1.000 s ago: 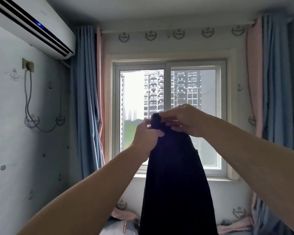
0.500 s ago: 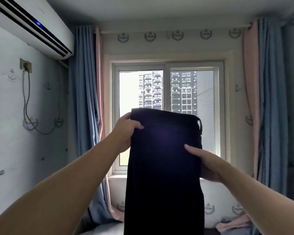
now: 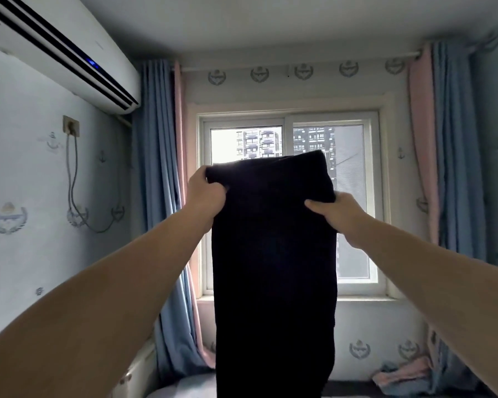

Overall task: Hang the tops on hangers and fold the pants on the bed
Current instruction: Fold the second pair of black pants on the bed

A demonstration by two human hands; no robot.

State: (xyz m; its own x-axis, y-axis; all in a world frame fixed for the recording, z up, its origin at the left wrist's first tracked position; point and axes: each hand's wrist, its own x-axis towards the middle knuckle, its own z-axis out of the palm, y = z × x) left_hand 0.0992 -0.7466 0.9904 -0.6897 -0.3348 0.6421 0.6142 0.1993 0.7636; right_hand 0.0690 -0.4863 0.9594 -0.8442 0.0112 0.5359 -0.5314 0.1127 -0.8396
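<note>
Head view. Left fingers (image 3: pixel 211 188) curl round the upper left corner of the long black fabric pants (image 3: pixel 273 268). The right thumb (image 3: pixel 314 203) lies across the front of the right edge just below the top, and the other right fingers are hidden behind the cloth. The left hand (image 3: pixel 204 196) and the right hand (image 3: pixel 338 214) thus both grasp the garment. The pants hang in mid-air, spread between the hands before the white-framed window (image 3: pixel 242 145). Their lower end leaves the view above a pale surface (image 3: pixel 181 387), probably the bed. Risk: the right grip sits lower than the left, so the top slants. Laid down so, the legs would likely land askew, and a loose pinch could let one corner drop. Compared with half a second ago, the right hand has risen toward the top edge and closed, where its fingers had lain flat lower down.
</note>
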